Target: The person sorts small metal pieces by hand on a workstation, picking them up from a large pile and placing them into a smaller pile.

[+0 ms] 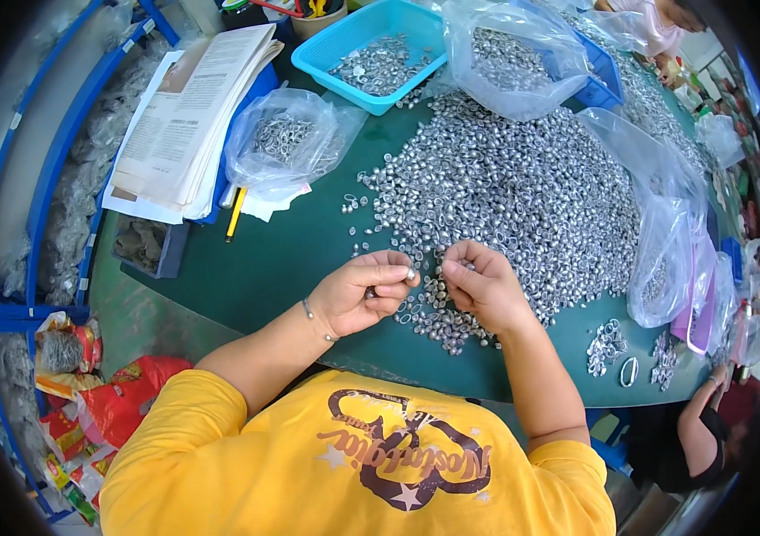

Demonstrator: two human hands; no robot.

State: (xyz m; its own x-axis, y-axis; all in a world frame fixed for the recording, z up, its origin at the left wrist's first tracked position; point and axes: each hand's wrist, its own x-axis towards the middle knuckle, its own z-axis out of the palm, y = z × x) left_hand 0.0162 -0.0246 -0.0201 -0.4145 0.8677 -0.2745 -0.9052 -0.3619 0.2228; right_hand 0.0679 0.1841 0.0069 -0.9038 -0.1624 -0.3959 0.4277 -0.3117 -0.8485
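A broad heap of small silver-coloured metal pieces [505, 188], rounded and ring-like, covers the middle of the green table. My left hand [364, 293], with a thin bracelet at the wrist, is over the heap's near left edge. Its thumb and forefinger pinch one shiny rounded metal piece [411, 275], and another dark piece shows by the curled fingers. Just to the right, my right hand [485, 286] has its fingertips closed together above the pieces. Whatever those fingertips hold, if anything, is too small to make out. A narrow gap separates the hands.
At the back stand a light-blue basket [308, 64] with metal pieces and a clear plastic bag [460, 54]. Another bag of rings [286, 143] lies left, beside stacked papers [179, 125] and a yellow cutter [236, 214]. Small piles [608, 344] sit front right. Other people work at the right.
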